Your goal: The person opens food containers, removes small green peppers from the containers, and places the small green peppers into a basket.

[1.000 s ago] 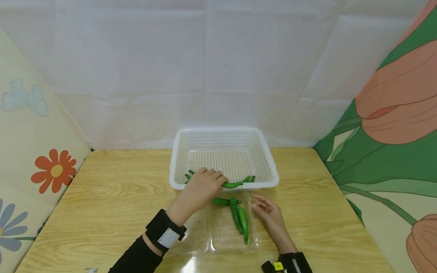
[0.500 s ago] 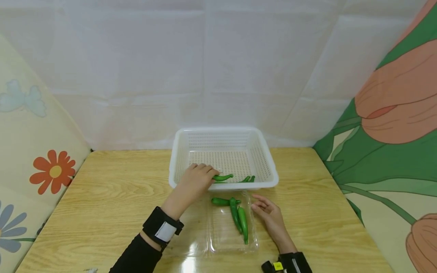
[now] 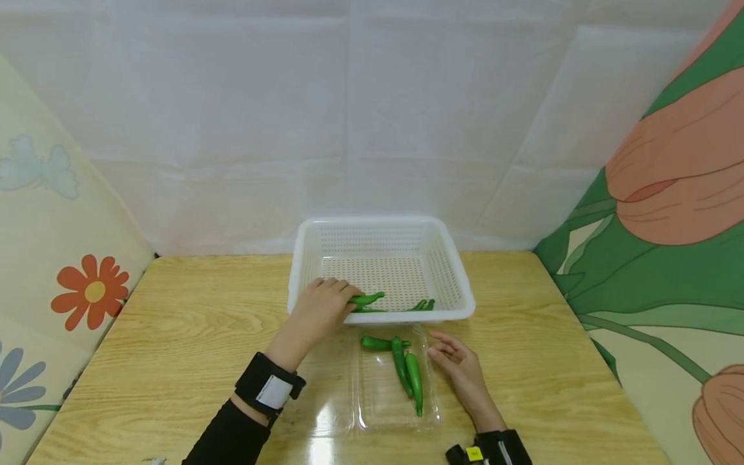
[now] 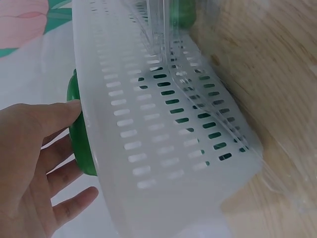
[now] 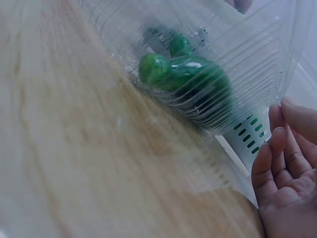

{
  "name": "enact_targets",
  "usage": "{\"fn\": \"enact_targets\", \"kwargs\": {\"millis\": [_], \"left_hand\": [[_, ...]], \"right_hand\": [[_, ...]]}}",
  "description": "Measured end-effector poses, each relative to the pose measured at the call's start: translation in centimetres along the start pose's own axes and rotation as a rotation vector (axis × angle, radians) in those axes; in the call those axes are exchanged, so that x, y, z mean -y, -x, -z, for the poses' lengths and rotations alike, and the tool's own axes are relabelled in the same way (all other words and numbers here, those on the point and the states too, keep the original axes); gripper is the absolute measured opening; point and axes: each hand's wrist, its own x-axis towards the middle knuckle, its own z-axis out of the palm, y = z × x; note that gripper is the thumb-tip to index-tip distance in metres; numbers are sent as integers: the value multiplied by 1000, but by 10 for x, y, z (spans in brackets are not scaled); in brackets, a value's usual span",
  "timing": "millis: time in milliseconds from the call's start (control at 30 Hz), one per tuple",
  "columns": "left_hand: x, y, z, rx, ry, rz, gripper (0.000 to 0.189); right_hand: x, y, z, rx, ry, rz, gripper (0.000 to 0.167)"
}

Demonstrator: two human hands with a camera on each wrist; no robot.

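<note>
One green chili [image 3: 368, 299] is clamped in left hand [image 3: 322, 309] at basket's [image 3: 421, 316] near edge. Right hand [image 3: 462, 368] at clamshell's [image 3: 378, 397] right edge: grip indeterminate.

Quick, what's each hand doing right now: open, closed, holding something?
Left hand: holding a green pepper.
Right hand: at the edge of the clear box; whether it grips or only touches, I can't tell.

A wood-grain surface [image 3: 197, 303] meets a creased white sheet [image 3: 349, 116] at the far side. The cream left wall [image 3: 35, 239] shows a butterfly [image 3: 37, 169], a red flower [image 3: 95, 292] and a blue flower [image 3: 19, 389]; the right wall [image 3: 674, 330], orange tulips [image 3: 680, 174] and green leaves [image 3: 668, 278]. Glare [image 3: 321, 449] marks the near surface.
</note>
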Motion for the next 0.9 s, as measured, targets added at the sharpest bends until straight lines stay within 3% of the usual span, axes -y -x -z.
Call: {"fn": "enact_targets", "kwargs": {"millis": [467,900], "left_hand": [[11,7,2,77,35,51,27],[19,11,-1,55,42,62,25]], "right_hand": [[0,0,0,-9,11,-4,37],[-1,-1,0,-11,-5,8,37]]}}
